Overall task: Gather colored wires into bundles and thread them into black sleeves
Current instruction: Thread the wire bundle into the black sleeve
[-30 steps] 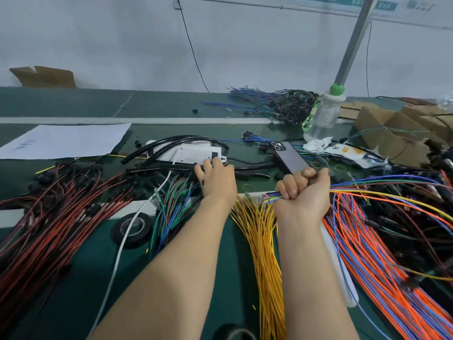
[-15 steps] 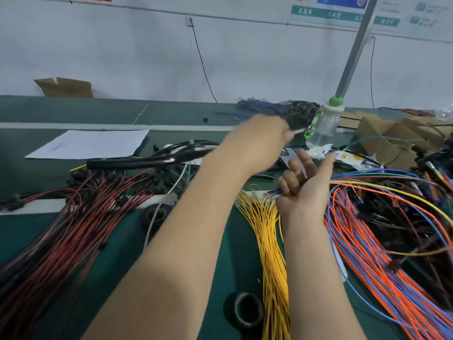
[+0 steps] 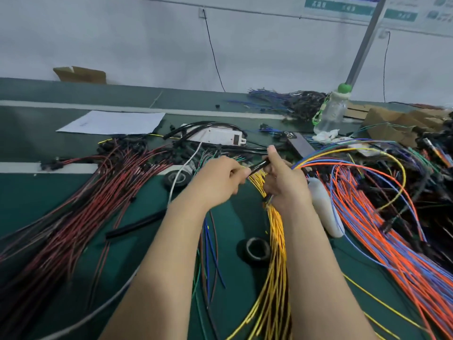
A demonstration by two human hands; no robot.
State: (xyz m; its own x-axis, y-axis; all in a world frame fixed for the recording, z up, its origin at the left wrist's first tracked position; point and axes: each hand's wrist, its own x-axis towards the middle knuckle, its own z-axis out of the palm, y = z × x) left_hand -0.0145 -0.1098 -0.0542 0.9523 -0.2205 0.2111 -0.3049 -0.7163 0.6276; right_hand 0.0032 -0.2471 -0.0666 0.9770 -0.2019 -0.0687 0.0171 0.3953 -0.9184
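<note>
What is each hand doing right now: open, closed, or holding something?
Left hand: pinches the black sleeve.
Right hand: grips the coloured wire bundle.

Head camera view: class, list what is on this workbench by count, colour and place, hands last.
red wires: many, red and black, left
yellow wires: many, yellow, centre
orange wires: many, orange and blue, right
black sleeve: one, black, between the hands
spare sleeve: one, black, left of forearms
tape rolls: two, black, mid-bench
paper: one, white, far left
bottle: one, clear with green cap, far right
left hand: one, pinches the black sleeve
right hand: one, grips a mixed wire bundle
</note>
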